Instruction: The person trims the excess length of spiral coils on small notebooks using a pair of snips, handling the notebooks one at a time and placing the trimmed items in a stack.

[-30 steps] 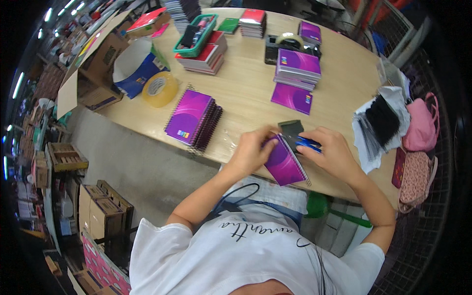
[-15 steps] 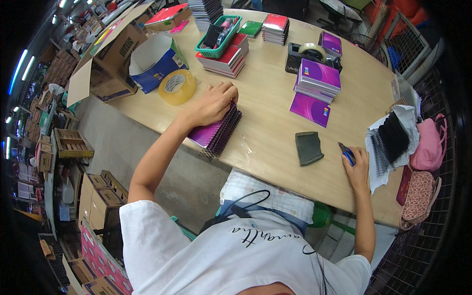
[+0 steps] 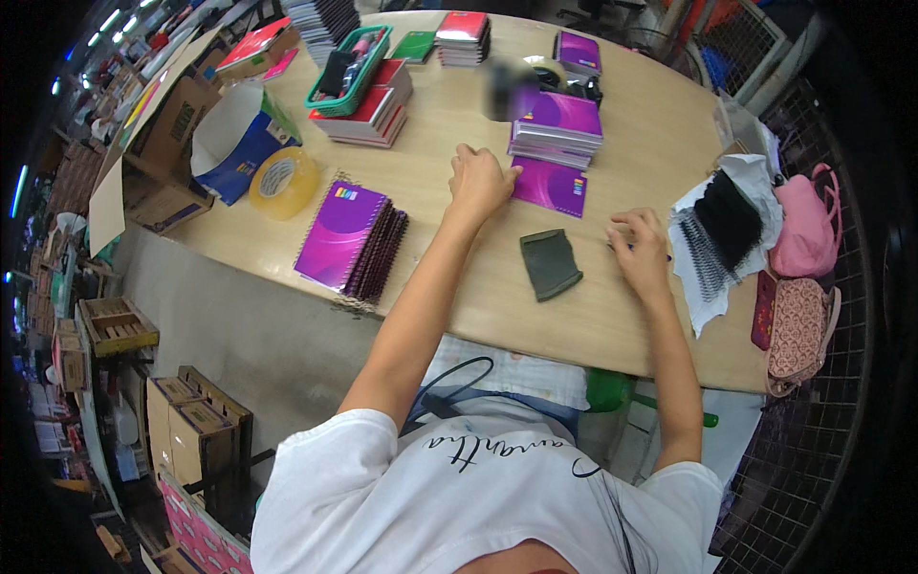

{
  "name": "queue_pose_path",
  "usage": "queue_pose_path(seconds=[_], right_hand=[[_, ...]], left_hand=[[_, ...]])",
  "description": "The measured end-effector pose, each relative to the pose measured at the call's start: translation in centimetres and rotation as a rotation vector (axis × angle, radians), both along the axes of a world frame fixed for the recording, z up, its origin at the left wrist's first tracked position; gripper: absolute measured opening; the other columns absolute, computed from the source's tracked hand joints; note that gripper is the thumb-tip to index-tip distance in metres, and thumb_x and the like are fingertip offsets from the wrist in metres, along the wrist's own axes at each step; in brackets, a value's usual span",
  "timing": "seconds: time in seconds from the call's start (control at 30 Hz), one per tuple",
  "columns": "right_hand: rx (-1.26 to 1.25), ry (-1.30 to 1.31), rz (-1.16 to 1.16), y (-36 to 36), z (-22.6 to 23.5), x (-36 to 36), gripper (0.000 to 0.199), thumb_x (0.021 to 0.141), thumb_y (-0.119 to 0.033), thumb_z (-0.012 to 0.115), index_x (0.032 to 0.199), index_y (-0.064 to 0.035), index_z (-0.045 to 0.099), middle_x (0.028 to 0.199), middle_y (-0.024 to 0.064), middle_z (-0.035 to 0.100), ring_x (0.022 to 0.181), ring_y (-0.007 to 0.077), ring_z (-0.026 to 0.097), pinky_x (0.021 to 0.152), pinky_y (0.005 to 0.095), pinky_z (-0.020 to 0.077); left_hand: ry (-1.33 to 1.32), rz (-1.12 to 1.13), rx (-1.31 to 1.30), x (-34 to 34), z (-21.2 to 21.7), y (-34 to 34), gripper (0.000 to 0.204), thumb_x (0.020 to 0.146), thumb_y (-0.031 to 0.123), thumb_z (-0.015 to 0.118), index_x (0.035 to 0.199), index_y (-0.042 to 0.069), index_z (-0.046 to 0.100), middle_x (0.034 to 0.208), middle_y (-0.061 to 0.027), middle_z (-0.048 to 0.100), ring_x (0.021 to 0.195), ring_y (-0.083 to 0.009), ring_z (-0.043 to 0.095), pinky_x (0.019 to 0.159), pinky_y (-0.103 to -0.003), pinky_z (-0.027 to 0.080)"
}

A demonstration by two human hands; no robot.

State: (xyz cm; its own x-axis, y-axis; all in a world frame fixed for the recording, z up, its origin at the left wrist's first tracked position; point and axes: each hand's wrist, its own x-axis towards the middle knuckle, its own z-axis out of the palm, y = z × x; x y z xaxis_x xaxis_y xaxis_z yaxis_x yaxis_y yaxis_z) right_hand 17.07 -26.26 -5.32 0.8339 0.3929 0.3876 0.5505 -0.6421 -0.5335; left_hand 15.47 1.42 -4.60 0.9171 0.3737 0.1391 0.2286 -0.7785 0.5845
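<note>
Left hand: the left hand [image 3: 478,182] rests knuckles up on the pale wooden oval table [image 3: 459,277], fingers curled loosely together, clamped on nothing.
At its fingertips: a single flat purple notebook cover sheet [image 3: 550,186] lies touching the fingertips' right side; a stack of purple spiral notebooks [image 3: 557,127] sits just beyond the sheet.
Right hand: the right hand [image 3: 639,251] lies flat on the table, fingers bent together over a small blue object [image 3: 623,246], mostly hidden; whether they clamp it cannot be told.
Between the hands: a dark grey rectangular pouch [image 3: 551,263] lies flat, just left of the right fingers.
Right of the right fingers: a bundle of black spiral binding coils on white paper [image 3: 719,230].
Left of the left forearm: a fanned pile of purple spiral notebooks [image 3: 350,239], well apart.
</note>
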Motion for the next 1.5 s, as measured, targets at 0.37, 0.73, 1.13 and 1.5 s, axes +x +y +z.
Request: queue_pose_path(seconds=[0.37, 0.73, 1.13, 1.5], right_hand=[[-0.250, 0.179, -0.217, 5.7, -1.7, 3.3, 0.040, 0.082, -0.029, 0.072, 0.103, 0.0004, 0.054, 0.109, 0.0181, 0.051, 0.095, 0.0384, 0.060, 0.079, 0.0473, 0.0496], [0.113, -0.250, 0.178, 5.5, 7.3, -7.2, 0.059, 0.078, -0.013, 0.075, 0.131, -0.0046, 0.051, 0.127, 0.0198, 0.054, 0.103, 0.0374, 0.059, 0.086, 0.0412, 0.0484], [0.454, 0.447, 0.131, 2.3, -2.2, -12.6, 0.030, 0.077, 0.002, 0.072, 0.107, -0.0001, 0.066, 0.088, 0.0092, 0.068, 0.083, 0.0165, 0.065, 0.075, 0.0293, 0.0511], [0.451, 0.294, 0.055, 4.0, -1.4, -11.0, 0.024, 0.078, -0.006, 0.074, 0.098, -0.0012, 0.063, 0.089, 0.0094, 0.065, 0.081, 0.0195, 0.062, 0.076, 0.0315, 0.0502]], left_hand=[[0.279, -0.078, -0.349, 4.3, -3.5, -1.3, 0.034, 0.081, 0.020, 0.064, 0.103, -0.007, 0.065, 0.117, -0.0284, 0.058, 0.113, -0.0394, 0.054, 0.095, -0.043, 0.047], [-0.330, -0.529, 0.182, -6.9, 9.9, -2.0, 0.038, 0.077, -0.011, 0.058, 0.111, 0.006, 0.054, 0.097, -0.0173, 0.064, 0.094, -0.0324, 0.064, 0.080, -0.037, 0.050], [-0.436, -0.327, -0.606, -17.5, -3.5, -3.8, 0.064, 0.078, -0.013, 0.061, 0.138, 0.005, 0.047, 0.101, -0.0166, 0.061, 0.089, -0.0299, 0.063, 0.076, -0.034, 0.052], [-0.477, -0.331, -0.253, -13.5, -3.4, -4.4, 0.016, 0.082, -0.004, 0.060, 0.097, 0.001, 0.062, 0.094, -0.0160, 0.052, 0.091, -0.0299, 0.052, 0.079, -0.038, 0.043]])
